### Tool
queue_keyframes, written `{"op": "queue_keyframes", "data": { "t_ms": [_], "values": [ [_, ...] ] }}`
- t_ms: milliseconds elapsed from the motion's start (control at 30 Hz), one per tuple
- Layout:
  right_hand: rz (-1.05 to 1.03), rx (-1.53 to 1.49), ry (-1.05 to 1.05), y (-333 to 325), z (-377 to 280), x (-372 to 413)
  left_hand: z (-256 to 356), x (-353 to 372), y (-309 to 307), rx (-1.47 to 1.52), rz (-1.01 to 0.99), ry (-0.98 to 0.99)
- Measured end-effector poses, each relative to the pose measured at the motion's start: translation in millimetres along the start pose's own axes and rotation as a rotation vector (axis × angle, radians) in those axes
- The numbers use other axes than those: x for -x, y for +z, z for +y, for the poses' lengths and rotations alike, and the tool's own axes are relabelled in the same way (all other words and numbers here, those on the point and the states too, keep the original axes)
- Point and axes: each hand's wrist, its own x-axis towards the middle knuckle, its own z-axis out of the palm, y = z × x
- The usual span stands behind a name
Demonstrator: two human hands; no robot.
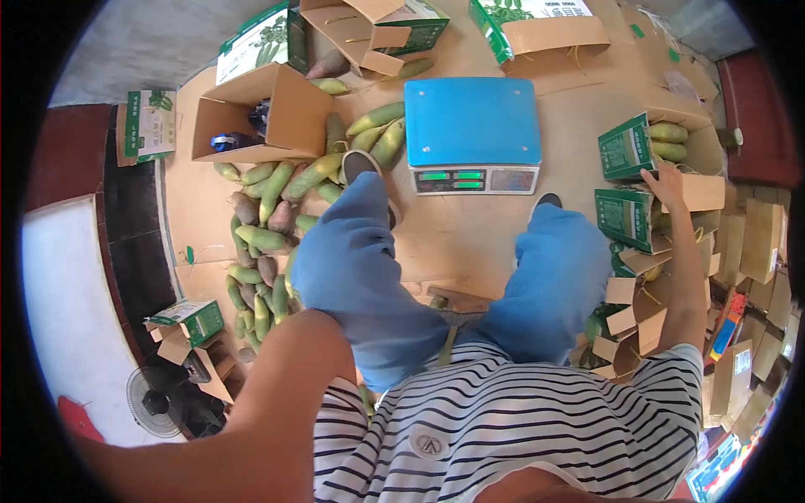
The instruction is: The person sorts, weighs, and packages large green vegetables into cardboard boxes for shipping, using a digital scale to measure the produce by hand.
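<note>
My right hand (667, 186) is at the right, its fingers bent over the edge of an open green-and-white cardboard box (625, 149). Inside that box lie several long green radishes (668, 142). Just below it, close to my wrist, stands a second green box (623, 216) with its flaps open. My left arm (277, 377) bends away toward the lower left, and the left hand is out of view. Between my feet and the boxes at the back sits a blue-topped digital scale (474, 126) with lit green displays and nothing on its plate.
Many green radishes (272, 193) lie piled on the floor to the left, with some brownish roots among them. An open carton (260, 117) holds dark blue items. More printed boxes (549, 29) line the back. A fan (155, 401) stands lower left; flattened cartons (746, 243) crowd the right.
</note>
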Motion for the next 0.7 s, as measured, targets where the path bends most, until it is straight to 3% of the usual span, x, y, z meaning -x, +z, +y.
{"op": "queue_keyframes", "data": {
  "t_ms": [167,200,300,367,533,633,700],
  "values": [
    [-0.130,-0.046,0.056,-4.8,0.3,-15.6,-3.5,3.2,-4.0,0.001,-0.021,-0.033],
    [0.082,0.079,0.032,5.3,-0.1,-21.3,-6.1,4.0,-4.7,0.002,-0.032,-0.041],
    [0.329,-0.059,-0.058,-11.2,-38.5,-39.5,-16.8,11.2,-6.0,0.006,-0.113,-0.114],
    [0.384,-0.173,-0.165,-13.8,-63.6,-58.9,-24.7,19.8,-6.9,-0.026,-0.215,-0.211],
    [0.111,-0.712,-0.105,-18.0,-112.8,-123.4,-56.3,66.6,-3.0,-0.237,-0.822,-0.611],
    [-0.082,-0.987,0.056,-40.7,-146.3,-164.9,-65.0,112.2,-4.9,-0.366,-1.224,-0.694],
    [-0.097,-1.116,0.126,-45.3,-162.7,-192.1,-62.3,140.5,-9.9,-0.427,-1.402,-0.716]
  ]
}}
